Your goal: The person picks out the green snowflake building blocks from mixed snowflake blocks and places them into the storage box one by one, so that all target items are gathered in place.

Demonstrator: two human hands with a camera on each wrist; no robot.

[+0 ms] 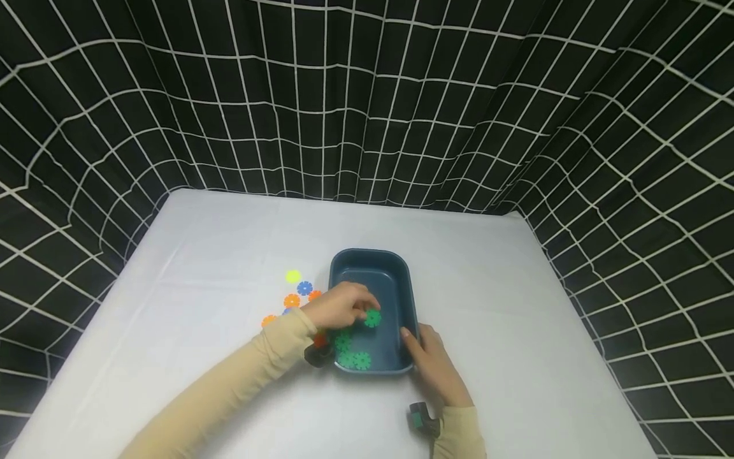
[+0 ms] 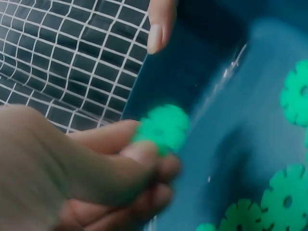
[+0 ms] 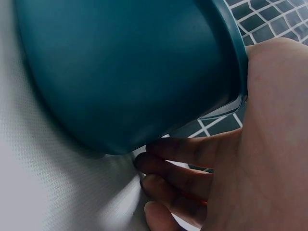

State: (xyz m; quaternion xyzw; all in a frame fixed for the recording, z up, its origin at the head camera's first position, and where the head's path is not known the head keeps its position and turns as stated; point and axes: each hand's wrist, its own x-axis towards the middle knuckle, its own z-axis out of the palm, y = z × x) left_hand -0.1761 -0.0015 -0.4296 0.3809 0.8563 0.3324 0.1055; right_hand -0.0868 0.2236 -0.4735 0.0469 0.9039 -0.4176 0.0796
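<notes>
Between thumb and fingers, my left hand [image 1: 342, 305] pinches a green notched plastic disc [image 1: 373, 318] above the floor of a dark blue bin [image 1: 410, 293]. In the left wrist view the same disc [image 2: 163, 127] shows at the fingertips, slightly blurred. Several more green discs [image 1: 362, 361] lie in the near left part of the bin. My right hand [image 1: 438, 366] grips the bin's right wall, thumb over the rim and fingers outside. From the right wrist view, those fingers [image 3: 178, 168] sit low beside the bin's outer wall [image 3: 125, 86].
Left of the bin, orange discs [image 1: 292, 300], a blue disc [image 1: 305, 289] and a yellow disc [image 1: 293, 276] lie on the white tabletop [image 1: 229, 255]. My left forearm partly covers this group. A black curtain with white grid lines [image 1: 321, 102] surrounds the table's back and sides.
</notes>
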